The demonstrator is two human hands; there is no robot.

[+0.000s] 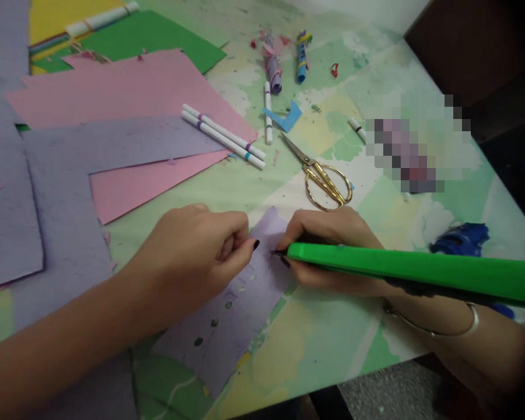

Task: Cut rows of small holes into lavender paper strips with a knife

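A strip of purple paper (245, 326) lies slanted on the table below both hands, with a row of small cut holes along it. My right hand (328, 245) grips a green utility knife (411, 268) close to its blade, and the tip meets the paper near its upper part. The knife's long body reaches off to the right edge. My left hand (201, 251) rests over the strip's left side, fingers curled in and thumb against them, with nothing seen in it. Its underside is hidden.
Gold-handled scissors (319, 175) lie beyond my right hand. White markers (223, 137) rest on purple and pink sheets (126, 90) at left. Farther back are two decorated paper rolls (273, 64) and a blue scrap (289, 115). A blue object (461, 239) sits at right.
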